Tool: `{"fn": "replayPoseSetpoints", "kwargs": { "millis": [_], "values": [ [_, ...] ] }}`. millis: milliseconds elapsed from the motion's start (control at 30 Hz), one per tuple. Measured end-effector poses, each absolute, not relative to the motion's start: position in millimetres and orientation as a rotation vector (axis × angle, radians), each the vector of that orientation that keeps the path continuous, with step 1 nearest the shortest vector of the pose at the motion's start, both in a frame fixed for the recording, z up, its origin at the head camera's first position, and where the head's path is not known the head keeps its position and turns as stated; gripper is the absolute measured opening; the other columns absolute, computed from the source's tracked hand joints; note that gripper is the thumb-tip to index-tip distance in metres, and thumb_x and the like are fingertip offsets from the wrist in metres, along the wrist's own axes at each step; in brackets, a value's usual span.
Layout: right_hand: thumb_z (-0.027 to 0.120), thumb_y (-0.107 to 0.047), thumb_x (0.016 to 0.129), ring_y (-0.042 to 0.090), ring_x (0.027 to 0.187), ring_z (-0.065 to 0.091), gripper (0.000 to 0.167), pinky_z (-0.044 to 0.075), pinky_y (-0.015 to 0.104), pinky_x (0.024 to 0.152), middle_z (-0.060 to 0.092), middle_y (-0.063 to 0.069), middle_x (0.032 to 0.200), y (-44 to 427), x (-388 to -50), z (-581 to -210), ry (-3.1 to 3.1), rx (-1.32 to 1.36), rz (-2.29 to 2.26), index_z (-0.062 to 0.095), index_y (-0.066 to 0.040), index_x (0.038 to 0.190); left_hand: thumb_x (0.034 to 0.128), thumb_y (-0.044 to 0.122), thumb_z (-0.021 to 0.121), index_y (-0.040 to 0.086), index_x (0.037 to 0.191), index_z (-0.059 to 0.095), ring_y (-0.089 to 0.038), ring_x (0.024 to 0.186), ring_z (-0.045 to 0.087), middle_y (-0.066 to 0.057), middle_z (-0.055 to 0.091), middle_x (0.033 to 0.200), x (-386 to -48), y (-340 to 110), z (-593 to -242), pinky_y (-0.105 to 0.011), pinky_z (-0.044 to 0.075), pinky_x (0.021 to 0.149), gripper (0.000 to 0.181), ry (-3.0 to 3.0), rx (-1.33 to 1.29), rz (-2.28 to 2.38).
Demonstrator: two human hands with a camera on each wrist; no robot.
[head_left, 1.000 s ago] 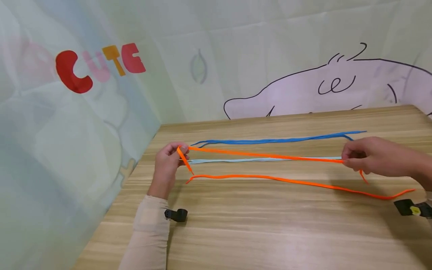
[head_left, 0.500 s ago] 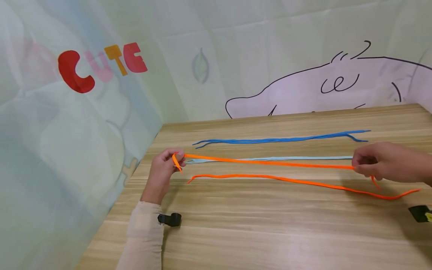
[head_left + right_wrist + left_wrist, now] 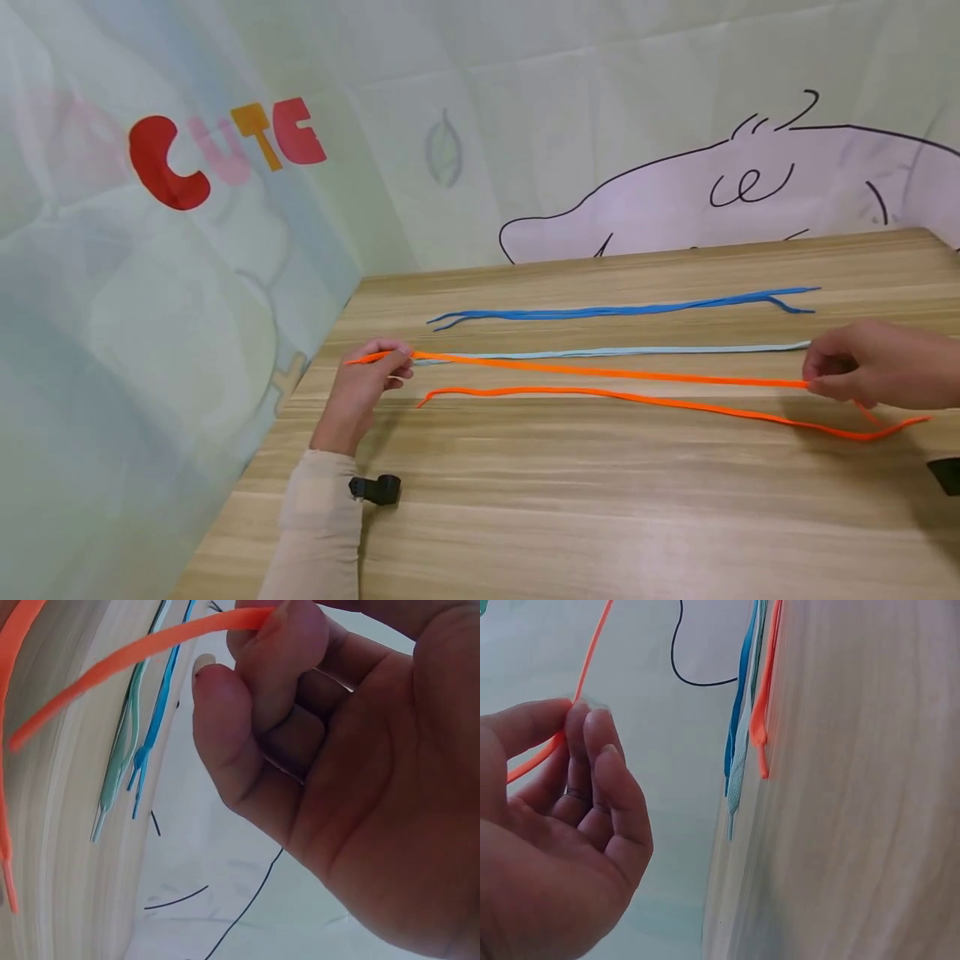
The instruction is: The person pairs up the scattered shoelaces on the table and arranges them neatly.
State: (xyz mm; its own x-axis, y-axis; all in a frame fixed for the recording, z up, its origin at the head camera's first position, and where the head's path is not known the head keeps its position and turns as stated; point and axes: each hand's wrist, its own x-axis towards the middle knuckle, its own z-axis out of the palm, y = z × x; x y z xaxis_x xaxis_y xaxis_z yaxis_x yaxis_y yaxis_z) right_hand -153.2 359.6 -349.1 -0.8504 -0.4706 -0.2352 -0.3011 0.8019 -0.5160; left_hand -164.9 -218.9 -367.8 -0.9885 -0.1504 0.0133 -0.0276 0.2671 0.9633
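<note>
An orange shoelace (image 3: 600, 373) is stretched taut above the table between both hands. My left hand (image 3: 363, 383) pinches it near one end between thumb and index finger; its loose tip passes behind the thumb. At the other side my right hand (image 3: 877, 367) pinches it, and a short orange tail (image 3: 112, 664) hangs from those fingers. A second orange shoelace (image 3: 570, 390) lies on the table nearer to me. Behind the held lace lies a pale mint shoelace (image 3: 637, 350), doubled in the right wrist view. Farther back rests a pair of blue shoelaces (image 3: 600, 313).
The wood-grain table (image 3: 562, 517) meets a pale cloth backdrop (image 3: 465, 208) with a line drawing at its back and left edges. A small black camera (image 3: 377, 490) sits at the left wrist.
Both hands have come toward me and spread farther apart, drawing the held orange shoelace nearer to the one on the table. Its left tip has swung from hanging down to pointing left.
</note>
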Motion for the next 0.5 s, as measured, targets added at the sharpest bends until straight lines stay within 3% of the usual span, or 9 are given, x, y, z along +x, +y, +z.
{"fn": "replayPoseSetpoints", "kwargs": {
  "millis": [300,500],
  "values": [
    [0.068,-0.006,0.090,0.006,0.055,0.047,0.010,0.042,0.023,0.052,0.049,-0.008,0.068,380.5,-159.3,-361.1,2.605,-0.593,-0.598,0.063,-0.013,0.086,0.0952,0.013,0.067,-0.005,0.113,0.068,-0.019,0.083,0.067,-0.019,0.068,0.106,-166.7,-215.5,-373.2,-0.032,0.055,0.080,0.025,-2.559,0.228,-1.820],
    [0.069,-0.005,0.087,0.005,0.053,0.046,0.011,0.041,0.023,0.051,0.048,-0.009,0.064,382.4,-159.1,-361.6,2.616,-0.577,-0.540,0.064,-0.015,0.085,0.0927,0.012,0.070,-0.005,0.108,0.070,-0.018,0.078,0.067,-0.012,0.071,0.093,-167.3,-215.3,-377.9,-0.032,0.054,0.077,0.022,-2.622,0.221,-1.801]
  ]
}}
